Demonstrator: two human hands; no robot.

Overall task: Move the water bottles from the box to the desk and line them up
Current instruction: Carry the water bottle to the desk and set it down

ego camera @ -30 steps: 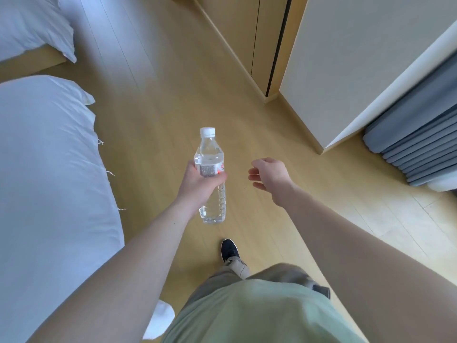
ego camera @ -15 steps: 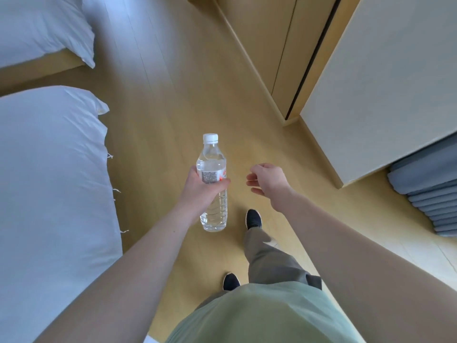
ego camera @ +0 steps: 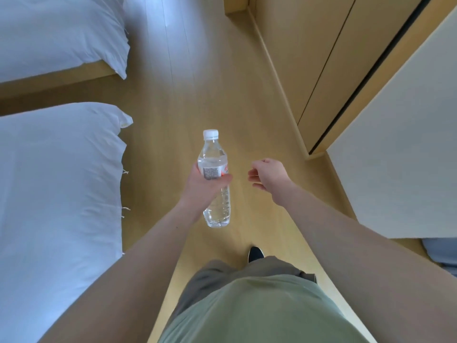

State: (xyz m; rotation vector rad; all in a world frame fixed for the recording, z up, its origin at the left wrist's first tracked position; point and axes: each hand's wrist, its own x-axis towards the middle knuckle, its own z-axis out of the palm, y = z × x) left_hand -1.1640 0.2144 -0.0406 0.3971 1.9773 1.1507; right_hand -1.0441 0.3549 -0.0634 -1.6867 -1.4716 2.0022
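Left hand [ego camera: 206, 188] wraps the water bottle [ego camera: 216, 179] at its label; right hand [ego camera: 268, 174] is loosely curled, empty. Full, thin plastic, probably squishy: mid-body grip looks best.

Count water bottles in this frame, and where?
1. The water bottle is upright in the left hand, which grips it around the label, above the wood floor. The right hand holds nothing. Box and desk are out of view, so others may exist.

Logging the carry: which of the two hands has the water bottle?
The left hand, fingers wrapped round the upright water bottle; the right hand holds nothing, fingers loosely curled.
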